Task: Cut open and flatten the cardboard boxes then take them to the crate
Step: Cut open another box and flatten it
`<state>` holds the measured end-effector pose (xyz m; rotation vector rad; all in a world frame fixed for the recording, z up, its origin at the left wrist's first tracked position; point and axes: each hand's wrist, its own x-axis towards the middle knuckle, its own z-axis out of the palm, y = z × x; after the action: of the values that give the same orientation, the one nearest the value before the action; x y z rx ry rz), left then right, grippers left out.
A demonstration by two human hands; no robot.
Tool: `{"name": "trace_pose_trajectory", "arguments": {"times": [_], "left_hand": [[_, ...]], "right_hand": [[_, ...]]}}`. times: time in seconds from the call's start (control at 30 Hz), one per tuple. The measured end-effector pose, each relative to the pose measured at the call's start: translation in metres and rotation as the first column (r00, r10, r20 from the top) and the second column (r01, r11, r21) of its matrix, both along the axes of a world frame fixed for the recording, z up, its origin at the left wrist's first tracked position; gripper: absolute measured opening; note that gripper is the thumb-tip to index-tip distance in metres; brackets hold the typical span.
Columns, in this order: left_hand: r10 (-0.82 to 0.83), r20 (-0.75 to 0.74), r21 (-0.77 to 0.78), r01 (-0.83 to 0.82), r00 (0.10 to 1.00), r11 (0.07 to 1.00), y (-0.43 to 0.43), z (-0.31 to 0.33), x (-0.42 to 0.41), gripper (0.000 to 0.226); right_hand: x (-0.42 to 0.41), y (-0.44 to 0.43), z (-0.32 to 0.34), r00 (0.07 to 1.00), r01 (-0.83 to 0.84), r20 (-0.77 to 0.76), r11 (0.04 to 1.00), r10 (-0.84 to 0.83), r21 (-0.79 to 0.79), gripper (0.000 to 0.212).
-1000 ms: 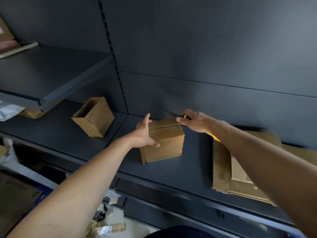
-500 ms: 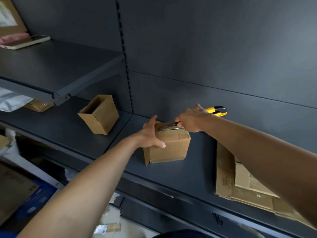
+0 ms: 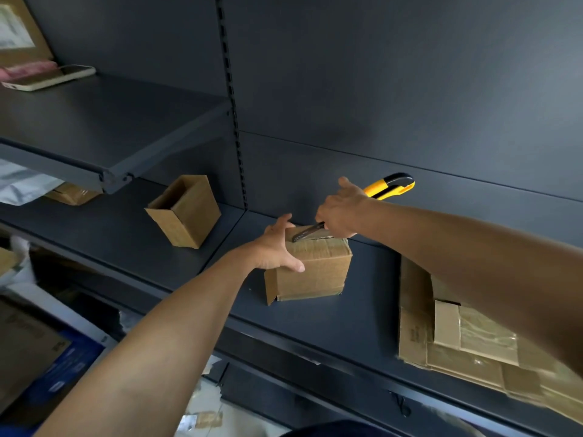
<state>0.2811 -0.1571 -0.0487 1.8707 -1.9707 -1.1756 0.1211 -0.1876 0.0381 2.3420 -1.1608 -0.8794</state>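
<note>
Left grip point(image 3: 277, 247) clasps the top left corner of the small box point(image 3: 315, 272) on the shelf point(image 3: 362, 316) — judged light, thin-walled, likely to slide or dent, so brace at corners. Right grip point(image 3: 339, 212) clenches the yellow knife point(image 3: 388, 186), blade on the taped top seam.

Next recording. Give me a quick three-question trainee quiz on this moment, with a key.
1. True or false: the right hand grips the yellow knife, blade on top of the taped box.
2. The left hand: A) grips the taped box, B) holds the knife, C) hangs idle.
3. Fill in: flattened cardboard lies on the shelf to the taped box's ____.
Key: 1 true; 2 A; 3 right.
</note>
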Motion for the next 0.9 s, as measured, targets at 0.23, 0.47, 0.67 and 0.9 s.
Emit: {"name": "trace_pose_trajectory", "arguments": {"times": [0.23,0.47,0.67,0.9], "left_hand": [[-0.025,0.052,-0.041,0.028,0.998,0.999,0.004,0.003,-0.001,0.115],[-0.103,0.084,-0.007,0.104,0.991,0.995,0.003,0.009,0.0,0.101],[-0.161,0.162,-0.012,0.165,0.974,0.986,0.002,0.015,-0.003,0.097],[-0.249,0.254,0.084,0.235,0.935,0.968,-0.003,0.027,-0.005,0.095]], "right_hand": [[-0.004,-0.001,-0.001,0.997,0.05,-0.05,0.999,-0.05,-0.004,0.013],[-0.047,-0.001,-0.015,0.989,0.136,-0.068,0.99,-0.133,0.031,0.032],[-0.061,-0.005,-0.018,0.982,0.187,0.011,0.981,-0.188,0.047,0.038],[-0.129,-0.007,0.008,0.934,0.358,0.012,0.933,-0.358,-0.049,0.028]]}}
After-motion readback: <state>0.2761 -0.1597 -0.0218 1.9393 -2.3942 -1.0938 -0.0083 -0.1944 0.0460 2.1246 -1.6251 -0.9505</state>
